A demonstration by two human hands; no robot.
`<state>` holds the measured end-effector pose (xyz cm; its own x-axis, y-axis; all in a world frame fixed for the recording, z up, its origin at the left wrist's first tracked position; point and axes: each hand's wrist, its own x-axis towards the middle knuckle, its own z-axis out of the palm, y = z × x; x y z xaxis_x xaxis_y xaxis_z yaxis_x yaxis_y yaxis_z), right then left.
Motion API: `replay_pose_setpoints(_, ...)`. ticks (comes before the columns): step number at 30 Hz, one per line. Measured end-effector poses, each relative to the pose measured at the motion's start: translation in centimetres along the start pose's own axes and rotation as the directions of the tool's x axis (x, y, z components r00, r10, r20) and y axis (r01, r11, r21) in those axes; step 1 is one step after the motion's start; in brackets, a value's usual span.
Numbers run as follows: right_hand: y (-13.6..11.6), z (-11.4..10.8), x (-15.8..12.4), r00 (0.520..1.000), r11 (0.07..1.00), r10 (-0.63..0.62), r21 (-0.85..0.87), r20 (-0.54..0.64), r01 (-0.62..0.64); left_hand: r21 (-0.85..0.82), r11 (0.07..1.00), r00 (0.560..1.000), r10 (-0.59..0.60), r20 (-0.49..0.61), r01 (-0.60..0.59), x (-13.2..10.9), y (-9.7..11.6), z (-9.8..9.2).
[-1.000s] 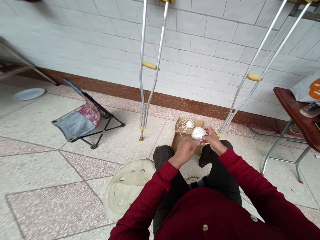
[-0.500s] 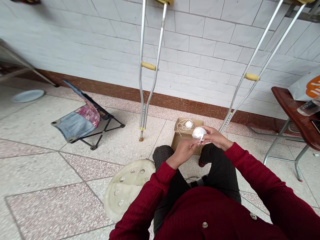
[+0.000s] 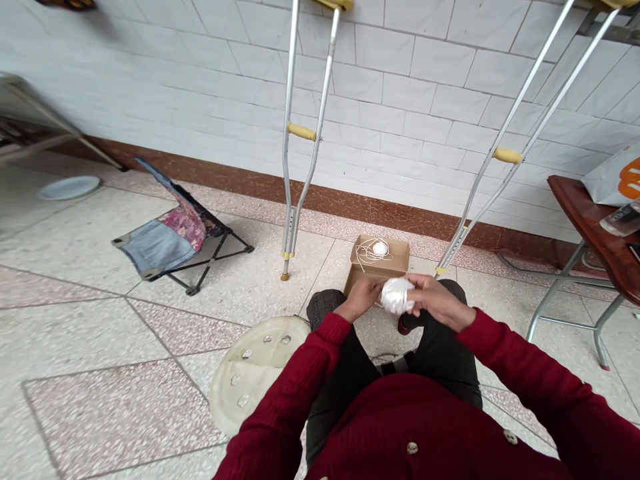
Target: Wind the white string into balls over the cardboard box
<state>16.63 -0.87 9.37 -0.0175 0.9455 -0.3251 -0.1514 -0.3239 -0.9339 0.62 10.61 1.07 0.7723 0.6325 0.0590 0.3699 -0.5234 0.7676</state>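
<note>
From the head camera we look down at our two hands above our knees. Our left hand (image 3: 363, 298) and our right hand (image 3: 440, 303) are close together, and their fingers wrap around a ball of white string (image 3: 397, 296) from both sides. The ball sits between the hands, just in front of a cardboard box (image 3: 380, 263). In the box, at 12 o'clock from our hands, lies a small white ball (image 3: 380, 249) with loose string (image 3: 365, 252) beside it. Red knit sleeves (image 3: 515, 373) cover our arms.

At 11 o'clock a metal crutch (image 3: 301, 131) stands by a white tiled wall (image 3: 400, 80). At 1 o'clock a second metal crutch (image 3: 507, 155) stands with its foot just beside the box. At 2 o'clock a brown tabletop (image 3: 585, 213) on metal legs holds a white plastic bag (image 3: 613, 180). At 10 o'clock a low folding seat (image 3: 165, 243) stands on the speckled tile floor (image 3: 75, 347), and a pale plate (image 3: 69, 188) lies past it. At 8 o'clock lies a round pale plastic lid with holes (image 3: 255, 373).
</note>
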Motion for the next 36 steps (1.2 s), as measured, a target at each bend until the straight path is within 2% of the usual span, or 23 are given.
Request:
replay_pose_setpoints(3, 3.4, -0.1, -0.1, 0.992, 0.988, 0.128, -0.089, -0.003, -0.128, 0.23, 0.962, 0.989, 0.147, 0.003, -0.144, 2.1, 1.0, -2.3)
replay_pose_setpoints(6, 5.6, -1.4, 2.5, 0.969, 0.979, 0.17, -0.082, -0.178, -0.187, 0.438, 0.85, 0.953, 0.294, 0.069, -0.294, 3.0, 3.5, -3.4)
replay_pose_setpoints(8, 5.6, -2.4, 4.7, 0.948, 0.993, 0.1, -0.035, -0.304, -0.116, 0.5, 0.807, 0.945, 0.315, 0.085, -0.314, 2.7, 4.9, -3.3)
replay_pose_setpoints(9, 5.1, -2.8, 5.6, 0.934, 0.998, 0.05, -0.008, -0.355, -0.057, 0.499, 0.816, 0.952, 0.295, 0.075, -0.292, 2.3, 5.4, -2.9)
replay_pose_setpoints(11, 3.4, -3.4, 7.1, 0.9, 0.996, -0.035, 0.06, -0.434, 0.068, 0.431, 0.875, 0.974, 0.221, 0.049, -0.22, 1.2, 5.6, -2.1)
replay_pose_setpoints(13, 1.4, -3.6, 7.8, 0.876, 0.976, -0.066, 0.151, -0.479, 0.156, 0.296, 0.943, 0.989, 0.143, 0.047, -0.15, 0.0, 5.1, -1.1)
replay_pose_setpoints(16, -1.4, -3.4, 7.1, 0.909, 0.934, -0.088, 0.283, -0.408, 0.217, 0.089, 0.992, 0.994, 0.088, 0.066, -0.094, -1.2, 3.8, -0.1)
replay_pose_setpoints(19, -2.6, -2.6, 4.7, 0.97, 0.945, -0.129, 0.27, -0.207, 0.183, 0.012, 0.999, 0.999, 0.036, 0.032, -0.036, -1.0, 2.3, -0.2)
replay_pose_setpoints(22, -1.6, -1.5, 2.0, 1.0, 0.993, -0.027, 0.116, 0.002, 0.026, 0.071, 0.997, 0.999, 0.039, -0.027, -0.037, 0.6, 1.3, -1.5)
replay_pose_setpoints(24, 0.1, -1.2, 1.2, 0.993, 0.996, 0.09, 0.001, 0.07, -0.091, 0.17, 0.98, 0.994, 0.106, -0.033, -0.099, 1.9, 1.3, -2.8)
replay_pose_setpoints(25, 1.0, -1.3, 1.2, 0.988, 0.989, 0.142, -0.047, 0.067, -0.139, 0.236, 0.961, 0.988, 0.155, -0.019, -0.146, 2.5, 1.5, -3.3)
replay_pose_setpoints(28, 3.3, -1.9, 3.1, 0.974, 0.958, 0.218, -0.175, -0.065, -0.226, 0.429, 0.861, 0.959, 0.281, 0.046, -0.273, 3.7, 2.9, -4.4)
replay_pose_setpoints(30, 3.7, -2.6, 5.1, 0.966, 0.958, 0.162, -0.201, -0.199, -0.203, 0.492, 0.811, 0.945, 0.313, 0.092, -0.316, 3.7, 4.1, -4.4)
replay_pose_setpoints(33, 2.5, -3.6, 7.8, 0.938, 0.996, 0.038, -0.066, -0.344, -0.064, 0.465, 0.855, 0.971, 0.237, 0.04, -0.228, 2.8, 5.1, -3.9)
replay_pose_setpoints(36, 0.1, -4.3, 9.0, 0.911, 0.998, -0.019, 0.051, -0.411, 0.043, 0.27, 0.958, 0.994, 0.107, -0.019, -0.098, 1.1, 4.7, -2.9)
